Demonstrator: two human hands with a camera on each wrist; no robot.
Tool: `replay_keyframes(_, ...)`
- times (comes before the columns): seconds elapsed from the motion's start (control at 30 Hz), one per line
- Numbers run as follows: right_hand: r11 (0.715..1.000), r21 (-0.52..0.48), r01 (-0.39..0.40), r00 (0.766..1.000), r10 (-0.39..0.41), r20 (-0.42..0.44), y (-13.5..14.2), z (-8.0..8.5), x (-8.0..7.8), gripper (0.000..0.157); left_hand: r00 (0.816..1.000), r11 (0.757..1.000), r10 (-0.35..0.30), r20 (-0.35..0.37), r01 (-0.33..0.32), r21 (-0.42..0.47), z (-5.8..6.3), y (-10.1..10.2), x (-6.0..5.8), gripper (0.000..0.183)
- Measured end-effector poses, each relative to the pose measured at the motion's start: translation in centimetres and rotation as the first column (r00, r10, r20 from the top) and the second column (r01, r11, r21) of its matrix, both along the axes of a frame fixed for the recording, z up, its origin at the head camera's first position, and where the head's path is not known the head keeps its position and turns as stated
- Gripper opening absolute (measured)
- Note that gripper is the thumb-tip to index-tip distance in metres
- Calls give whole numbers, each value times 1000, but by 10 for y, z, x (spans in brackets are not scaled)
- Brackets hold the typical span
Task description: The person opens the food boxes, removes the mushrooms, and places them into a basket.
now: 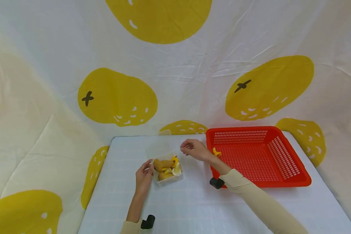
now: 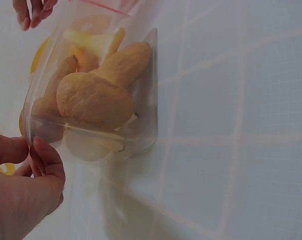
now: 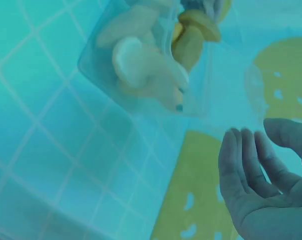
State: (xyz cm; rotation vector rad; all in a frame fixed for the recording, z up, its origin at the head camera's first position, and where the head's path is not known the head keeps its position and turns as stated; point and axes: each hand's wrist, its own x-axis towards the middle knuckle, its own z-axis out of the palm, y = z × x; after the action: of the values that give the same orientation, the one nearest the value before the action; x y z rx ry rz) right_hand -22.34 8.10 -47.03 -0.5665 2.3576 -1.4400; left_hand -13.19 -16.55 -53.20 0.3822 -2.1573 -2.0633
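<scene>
A clear plastic box (image 1: pixel 168 180) stands on the table, filled with brown mushroom-shaped pieces (image 2: pixel 94 100) and smaller yellow and pale pieces (image 1: pixel 176 169). My left hand (image 1: pixel 144 178) is at the box's left side, where thumb and forefinger pinch its rim in the left wrist view. Up and to the right of the box, my right hand (image 1: pixel 194 149) is apart from it, with nothing between its loosely bent fingers (image 3: pixel 231 155). A clear flap (image 1: pixel 157 146) shows faintly behind the box.
A red slotted basket (image 1: pixel 292 156) stands at the right of the table, with a small yellow piece (image 1: pixel 216 152) at its left side, beside my right forearm. A white cloth with large yellow fruit prints (image 1: pixel 117 97) hangs behind the table (image 1: pixel 175 208).
</scene>
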Motion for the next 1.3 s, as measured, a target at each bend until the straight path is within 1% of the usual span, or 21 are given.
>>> replay_keyframes(0.03,1000,5,-13,1000,13,-6,-4,-1,1,21,1000,1000,-3,2,3,3,5,1,1,34)
replay_keyframes(0.13,999,1,-39,999,39,-3,-13,-3,3,21,1000,1000,-2,4,2,-14,9,2,3,34)
replay_keyframes(0.27,998,-4,-61,998,61,-8,-24,-8,6,18,1000,1000,-1,8,2,-16,8,2,1,34)
replay_keyframes(0.33,997,-9,-81,997,81,-15,-29,-11,6,18,1000,1000,0,5,1,-10,5,1,-1,34)
replay_keyframes(0.47,991,-6,-130,991,130,-42,-40,-17,7,19,1000,1000,10,5,-10,2,-9,-2,-6,34)
replay_keyframes(0.6,983,35,-179,978,182,-105,-50,-24,8,21,1000,999,26,2,-26,-21,-21,-4,-9,34)
replay_keyframes(0.7,972,92,-216,956,230,-180,-57,-30,10,22,1000,998,30,-1,-30,-46,-24,-4,-8,34)
replay_keyframes(0.77,963,131,-234,935,260,-241,-61,-34,12,22,1000,998,28,-4,-29,-52,-24,-3,-7,34)
replay_keyframes(0.83,955,161,-249,907,289,-308,-64,-36,14,21,1000,998,26,-7,-27,-50,-24,-3,-6,34)
replay_keyframes(0.9,950,177,-257,881,305,-362,-67,-38,15,20,1000,999,27,-12,-27,-42,-24,-3,-6,34)
replay_keyframes(1.0,947,206,-245,855,311,-414,-69,-40,17,19,1000,999,22,-17,-23,-34,-23,-3,-6,34)
replay_keyframes(1.17,941,261,-217,862,310,-401,-69,-39,19,22,1000,999,19,-16,-20,-39,-23,-2,-5,34)
replay_keyframes(1.23,943,250,-221,868,307,-390,-68,-36,19,23,1000,999,24,-18,-24,-42,-23,-1,-6,33)
replay_keyframes(1.3,947,234,-222,868,301,-396,-66,-33,18,23,1000,999,26,-12,-27,-45,-23,-1,-6,33)
